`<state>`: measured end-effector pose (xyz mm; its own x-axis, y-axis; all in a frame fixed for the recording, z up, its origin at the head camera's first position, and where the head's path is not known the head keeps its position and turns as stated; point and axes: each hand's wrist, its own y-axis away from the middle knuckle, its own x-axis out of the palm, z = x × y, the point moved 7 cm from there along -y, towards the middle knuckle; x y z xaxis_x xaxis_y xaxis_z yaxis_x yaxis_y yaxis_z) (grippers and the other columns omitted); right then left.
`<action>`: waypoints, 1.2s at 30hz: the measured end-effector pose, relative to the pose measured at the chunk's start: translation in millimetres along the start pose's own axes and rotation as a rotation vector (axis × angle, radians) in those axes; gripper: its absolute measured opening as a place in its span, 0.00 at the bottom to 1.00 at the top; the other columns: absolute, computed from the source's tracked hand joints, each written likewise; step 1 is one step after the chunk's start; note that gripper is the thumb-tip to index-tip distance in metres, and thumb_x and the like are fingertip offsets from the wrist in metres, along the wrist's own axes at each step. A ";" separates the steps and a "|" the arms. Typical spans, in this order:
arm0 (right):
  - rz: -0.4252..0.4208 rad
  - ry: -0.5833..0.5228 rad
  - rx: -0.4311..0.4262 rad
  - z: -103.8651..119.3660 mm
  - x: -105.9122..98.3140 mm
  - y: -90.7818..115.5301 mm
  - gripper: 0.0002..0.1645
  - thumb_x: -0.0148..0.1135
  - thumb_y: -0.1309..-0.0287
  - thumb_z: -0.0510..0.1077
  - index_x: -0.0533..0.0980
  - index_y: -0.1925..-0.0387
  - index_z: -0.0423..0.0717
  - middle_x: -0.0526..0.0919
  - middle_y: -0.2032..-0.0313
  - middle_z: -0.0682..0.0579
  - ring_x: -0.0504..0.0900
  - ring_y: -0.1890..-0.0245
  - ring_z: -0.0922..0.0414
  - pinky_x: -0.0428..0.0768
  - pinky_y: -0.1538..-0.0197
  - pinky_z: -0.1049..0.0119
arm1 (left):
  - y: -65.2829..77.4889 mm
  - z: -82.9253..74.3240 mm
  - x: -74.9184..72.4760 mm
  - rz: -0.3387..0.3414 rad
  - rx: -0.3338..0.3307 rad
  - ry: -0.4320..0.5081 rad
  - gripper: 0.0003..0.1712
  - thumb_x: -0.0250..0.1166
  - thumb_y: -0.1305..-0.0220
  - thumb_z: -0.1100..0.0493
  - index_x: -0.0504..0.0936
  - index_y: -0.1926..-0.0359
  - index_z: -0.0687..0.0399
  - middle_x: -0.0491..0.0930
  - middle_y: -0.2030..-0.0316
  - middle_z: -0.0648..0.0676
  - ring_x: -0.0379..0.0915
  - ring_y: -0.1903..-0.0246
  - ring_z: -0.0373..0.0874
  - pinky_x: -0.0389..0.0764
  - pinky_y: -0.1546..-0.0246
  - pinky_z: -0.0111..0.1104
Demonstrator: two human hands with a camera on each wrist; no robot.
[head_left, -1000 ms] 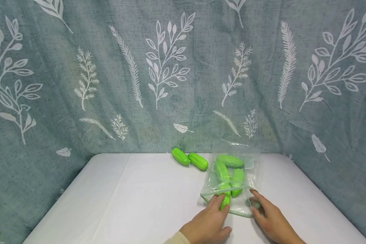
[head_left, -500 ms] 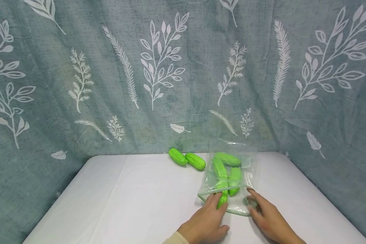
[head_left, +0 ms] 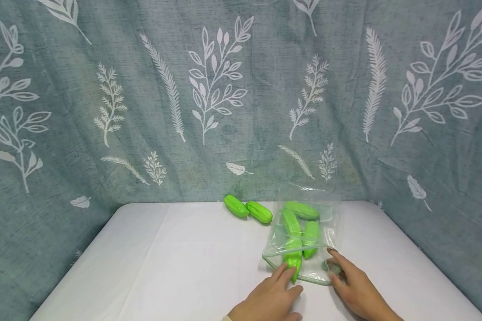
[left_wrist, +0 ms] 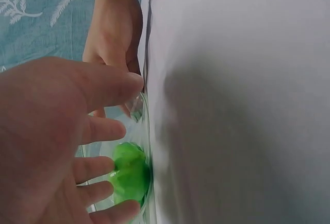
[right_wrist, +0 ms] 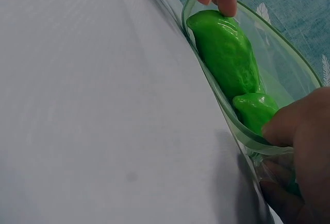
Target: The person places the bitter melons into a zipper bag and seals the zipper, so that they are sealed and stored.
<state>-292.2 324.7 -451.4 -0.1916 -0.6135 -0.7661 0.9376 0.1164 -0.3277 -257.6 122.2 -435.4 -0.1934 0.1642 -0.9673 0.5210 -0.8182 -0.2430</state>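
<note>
A clear zip bag (head_left: 329, 236) with a green seal lies flat, its mouth spread toward me. Several glossy green cucumbers (head_left: 311, 236) are inside. One more cucumber (head_left: 293, 258) lies in the mouth, its near end by the lower rim. My left hand (head_left: 267, 298) is just in front of it, fingers extended and fingertips at its near end; the right wrist view shows a fingertip (right_wrist: 227, 7) on the tapered tip. My right hand (head_left: 357, 285) pinches the right side of the bag's mouth between thumb and fingers, with bunched plastic (right_wrist: 278, 167) in the grip.
Two loose green cucumbers (head_left: 235, 206) lie end to end at the table's back edge, left of the bag. The white-covered table (head_left: 184, 263) reaches back to a grey-green leaf-patterned curtain (head_left: 249, 111).
My left hand has drawn back toward me from the cucumber in the bag's mouth, uncovering more of it. My right hand keeps its hold on the bag. The head view shifts slightly.
</note>
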 end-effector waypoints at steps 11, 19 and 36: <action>0.007 -0.008 0.012 -1.6 2.1 1.4 0.36 0.62 0.33 0.41 0.62 0.27 0.44 0.82 0.45 0.48 0.79 0.44 0.49 0.81 0.50 0.58 | -1.2 4.7 6.4 0.003 -0.031 0.042 0.25 0.66 0.35 0.39 0.82 0.43 0.44 0.62 0.29 0.59 0.61 0.31 0.56 0.76 0.43 0.37; 0.072 -0.018 0.077 -9.6 7.0 2.1 0.37 0.62 0.32 0.43 0.60 0.26 0.45 0.80 0.42 0.48 0.78 0.43 0.50 0.80 0.49 0.58 | -4.1 4.5 12.7 0.029 -0.022 0.084 0.22 0.65 0.34 0.41 0.83 0.45 0.45 0.60 0.28 0.61 0.60 0.31 0.59 0.75 0.42 0.35; 0.036 -0.001 0.031 -4.2 0.6 -0.5 0.37 0.62 0.32 0.43 0.62 0.26 0.45 0.81 0.44 0.48 0.78 0.43 0.49 0.81 0.49 0.59 | -13.4 9.4 8.3 -0.002 -0.013 0.085 0.22 0.66 0.35 0.42 0.84 0.46 0.48 0.59 0.28 0.62 0.59 0.30 0.59 0.70 0.37 0.37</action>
<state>-293.9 327.5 -454.0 -0.1574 -0.6102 -0.7765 0.9523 0.1142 -0.2829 -273.9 129.4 -439.5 -0.1235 0.2129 -0.9692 0.5315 -0.8106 -0.2458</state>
